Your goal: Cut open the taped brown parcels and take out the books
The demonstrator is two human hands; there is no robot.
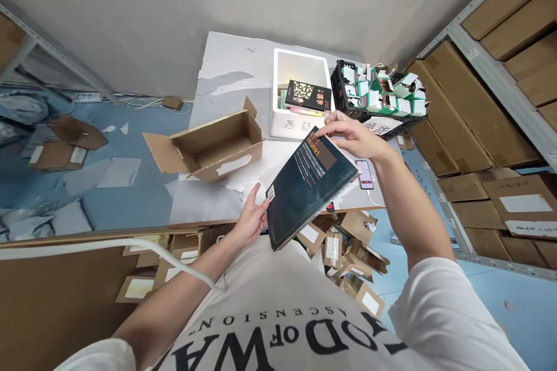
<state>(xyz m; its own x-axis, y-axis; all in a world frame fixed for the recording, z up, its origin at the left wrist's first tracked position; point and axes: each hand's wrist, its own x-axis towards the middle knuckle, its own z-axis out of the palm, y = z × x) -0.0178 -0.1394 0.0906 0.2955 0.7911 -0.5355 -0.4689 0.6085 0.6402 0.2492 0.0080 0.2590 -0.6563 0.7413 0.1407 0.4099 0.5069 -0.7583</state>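
A dark blue-green book (304, 185) with orange and white print is held tilted above the table's front edge. My left hand (253, 214) grips its lower left side, thumb on the cover near a white barcode label. At the top edge, my right hand (348, 134) is closed on the book, fingers bent over the corner. Left of the book stands an open cardboard box (217, 148) with its flaps out; no contents show inside. Behind the book is a white foam bin (278, 119) with handwriting on its front. A black book (307, 95) rests on other books in it.
A black crate (343, 90) of green-and-white small boxes stands at the back right. A phone (364, 175) with a cable lies on the table (235, 87) to the right. Cardboard boxes (357, 255) are heaped below the front edge. Shelves with cartons (461, 104) line the right side.
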